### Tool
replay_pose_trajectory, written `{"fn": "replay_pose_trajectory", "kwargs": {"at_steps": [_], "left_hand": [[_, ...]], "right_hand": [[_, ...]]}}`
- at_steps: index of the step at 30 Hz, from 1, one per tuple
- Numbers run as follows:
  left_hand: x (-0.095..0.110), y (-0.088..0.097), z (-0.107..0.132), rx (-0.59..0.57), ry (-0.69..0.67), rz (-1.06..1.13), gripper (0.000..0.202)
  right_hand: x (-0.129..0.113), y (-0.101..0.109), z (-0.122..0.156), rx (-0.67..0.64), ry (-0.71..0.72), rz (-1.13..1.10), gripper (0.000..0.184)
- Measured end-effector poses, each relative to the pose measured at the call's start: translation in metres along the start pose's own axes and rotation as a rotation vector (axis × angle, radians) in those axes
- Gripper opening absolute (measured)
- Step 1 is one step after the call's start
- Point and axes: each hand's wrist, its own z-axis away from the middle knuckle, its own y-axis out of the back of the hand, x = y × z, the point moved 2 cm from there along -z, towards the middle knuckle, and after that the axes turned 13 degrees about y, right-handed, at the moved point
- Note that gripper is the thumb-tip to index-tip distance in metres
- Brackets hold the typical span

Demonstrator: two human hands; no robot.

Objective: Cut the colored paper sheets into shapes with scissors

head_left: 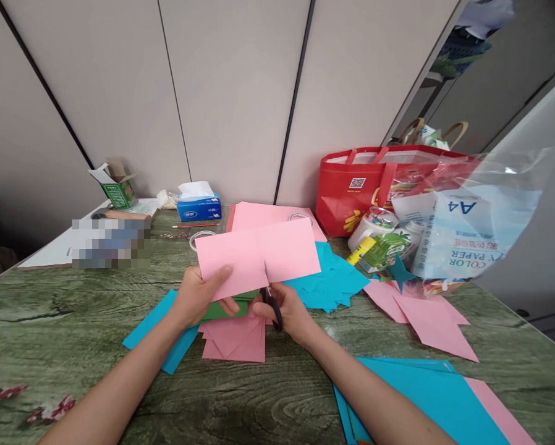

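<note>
My left hand (202, 295) pinches the lower left edge of a pink paper sheet (259, 253) and holds it up above the table. Black-handled scissors (272, 303) are gripped in my right hand (289, 312). Their blades point up into the sheet's lower edge, where a short cut shows near the middle. Under my hands lie a green sheet (222, 309), pink pieces (235, 343) and blue paper (326, 281).
A green wood-grain table (73, 334) carries more pink and blue sheets, a red bag (351, 191), a plastic pack of A4 colour paper (472, 238), a tissue box (198, 207), a small green carton (117, 188), tape rolls and jars. Grey wall panels stand behind.
</note>
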Motion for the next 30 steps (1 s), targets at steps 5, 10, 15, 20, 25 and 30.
{"fn": "replay_pose_trajectory", "kwargs": {"at_steps": [5,10,15,20,25,30], "left_hand": [[-0.002,-0.001,0.001,-0.029,0.018,0.001,0.030],[-0.002,0.000,0.001,-0.034,0.010,-0.003,0.028],[0.000,-0.001,0.000,-0.030,0.010,-0.005,0.029],[0.001,0.000,0.001,-0.020,0.018,-0.006,0.029],[0.001,-0.001,0.001,-0.020,0.017,-0.010,0.030],[0.000,-0.001,0.001,-0.020,0.020,-0.003,0.029]], "right_hand": [[-0.003,-0.001,-0.001,-0.015,0.026,0.020,0.038],[0.000,-0.001,0.000,0.000,0.023,0.002,0.037],[0.003,0.000,0.000,0.021,0.009,-0.039,0.038],[0.003,0.001,0.001,0.041,-0.039,-0.035,0.040],[0.006,0.002,0.001,0.052,-0.036,-0.023,0.038],[0.011,0.002,0.000,0.054,-0.029,-0.057,0.035]]}}
